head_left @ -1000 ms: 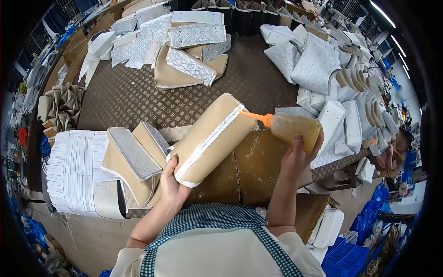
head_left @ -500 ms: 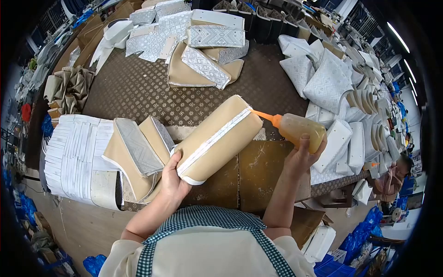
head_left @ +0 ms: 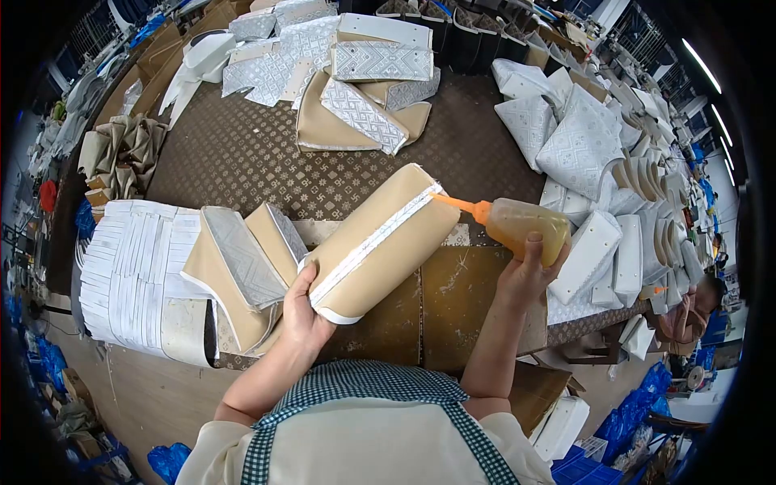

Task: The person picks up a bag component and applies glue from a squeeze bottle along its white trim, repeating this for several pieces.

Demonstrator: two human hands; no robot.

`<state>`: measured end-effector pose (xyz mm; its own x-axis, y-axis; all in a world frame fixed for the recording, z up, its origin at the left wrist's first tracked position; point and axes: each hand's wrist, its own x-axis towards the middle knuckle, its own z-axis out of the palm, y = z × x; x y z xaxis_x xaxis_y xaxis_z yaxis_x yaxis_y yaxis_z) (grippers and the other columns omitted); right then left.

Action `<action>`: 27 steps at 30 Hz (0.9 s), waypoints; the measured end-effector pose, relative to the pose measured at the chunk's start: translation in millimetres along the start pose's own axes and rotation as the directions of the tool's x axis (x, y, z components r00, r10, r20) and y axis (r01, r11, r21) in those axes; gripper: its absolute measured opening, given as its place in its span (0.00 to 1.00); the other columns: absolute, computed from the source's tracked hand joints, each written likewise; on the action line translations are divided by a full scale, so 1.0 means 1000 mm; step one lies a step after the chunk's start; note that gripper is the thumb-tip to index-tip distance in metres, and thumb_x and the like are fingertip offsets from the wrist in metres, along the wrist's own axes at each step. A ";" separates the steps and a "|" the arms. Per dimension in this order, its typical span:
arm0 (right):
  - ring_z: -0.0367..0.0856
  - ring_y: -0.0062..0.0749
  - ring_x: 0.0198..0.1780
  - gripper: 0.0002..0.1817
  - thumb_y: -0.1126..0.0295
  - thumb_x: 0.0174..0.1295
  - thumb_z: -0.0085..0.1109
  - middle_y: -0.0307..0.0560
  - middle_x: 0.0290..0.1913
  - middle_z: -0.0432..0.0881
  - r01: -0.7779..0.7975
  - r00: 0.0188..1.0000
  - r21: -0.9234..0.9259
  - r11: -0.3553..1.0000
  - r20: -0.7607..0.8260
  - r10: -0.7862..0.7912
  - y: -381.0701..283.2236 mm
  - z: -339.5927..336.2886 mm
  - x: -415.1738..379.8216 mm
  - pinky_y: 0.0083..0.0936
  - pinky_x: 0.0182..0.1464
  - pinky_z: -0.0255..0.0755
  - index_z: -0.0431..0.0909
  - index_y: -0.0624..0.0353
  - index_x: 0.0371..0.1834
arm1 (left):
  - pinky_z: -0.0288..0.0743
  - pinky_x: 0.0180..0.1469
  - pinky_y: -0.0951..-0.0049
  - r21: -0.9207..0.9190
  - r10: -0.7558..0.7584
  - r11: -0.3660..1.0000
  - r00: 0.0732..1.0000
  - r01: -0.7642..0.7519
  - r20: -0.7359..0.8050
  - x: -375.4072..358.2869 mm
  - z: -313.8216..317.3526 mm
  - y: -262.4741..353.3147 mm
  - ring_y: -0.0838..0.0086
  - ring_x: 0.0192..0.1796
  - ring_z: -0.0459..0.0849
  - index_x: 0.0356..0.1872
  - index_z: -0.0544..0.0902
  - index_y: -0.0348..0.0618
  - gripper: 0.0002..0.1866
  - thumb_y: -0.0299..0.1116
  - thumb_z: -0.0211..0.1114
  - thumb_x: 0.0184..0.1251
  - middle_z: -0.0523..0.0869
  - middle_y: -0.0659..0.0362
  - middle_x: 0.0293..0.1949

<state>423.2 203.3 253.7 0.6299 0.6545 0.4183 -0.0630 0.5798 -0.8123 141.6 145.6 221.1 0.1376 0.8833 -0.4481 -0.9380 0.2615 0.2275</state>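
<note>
My left hand grips the lower left end of a tan bag-like piece, which is tilted up to the right above the bench. A white strip runs lengthwise along its upper face. My right hand is closed around a translucent squeeze bottle holding yellowish liquid. Its orange nozzle points left, with the tip at the strip's upper right end. Left of the held piece rest similar tan pieces with silver-patterned panels.
A stack of white strips lies at the left edge. White patterned pieces are heaped on the right. More tan and patterned pieces lie at the back of the brown patterned table. Another person is at far right.
The nozzle tip has shifted slightly left and down along the white strip's end. Both hands keep their hold, and the tan piece stays nearly in place.
</note>
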 end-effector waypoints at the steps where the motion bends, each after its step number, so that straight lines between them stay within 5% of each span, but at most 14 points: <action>1: 0.71 0.30 0.52 0.28 0.70 0.56 0.64 0.43 0.51 0.70 0.005 1.000 -0.002 1.000 -0.001 -0.005 0.001 -0.001 0.000 0.30 0.55 0.71 0.63 0.61 0.59 | 0.68 0.62 0.56 0.003 -0.001 1.000 1.000 0.001 -0.004 0.000 0.002 0.000 0.56 0.58 0.76 0.59 0.68 0.33 0.22 0.38 0.50 0.70 0.75 0.46 0.57; 18: 0.72 0.31 0.53 0.32 0.66 0.54 0.66 0.44 0.52 0.70 -0.095 0.993 0.064 0.993 0.082 0.090 -0.001 -0.001 -0.031 0.31 0.56 0.70 0.61 0.59 0.60 | 0.69 0.62 0.58 0.037 0.007 0.999 1.000 -0.006 -0.019 -0.001 0.008 -0.001 0.56 0.58 0.76 0.59 0.67 0.33 0.23 0.40 0.49 0.71 0.75 0.45 0.57; 27: 0.71 0.36 0.56 0.37 0.64 0.51 0.68 0.47 0.56 0.68 -0.052 0.998 0.016 0.999 -0.030 0.052 -0.009 0.002 -0.037 0.35 0.58 0.70 0.59 0.60 0.63 | 0.69 0.62 0.58 0.052 0.011 0.999 0.999 -0.009 -0.033 -0.003 0.018 -0.005 0.57 0.58 0.76 0.58 0.68 0.33 0.22 0.39 0.50 0.71 0.76 0.46 0.57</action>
<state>398.9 175.2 247.1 0.6485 0.6690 0.3631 -0.1074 0.5527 -0.8264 151.4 148.9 237.3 0.1171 0.8728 -0.4737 -0.9214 0.2735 0.2762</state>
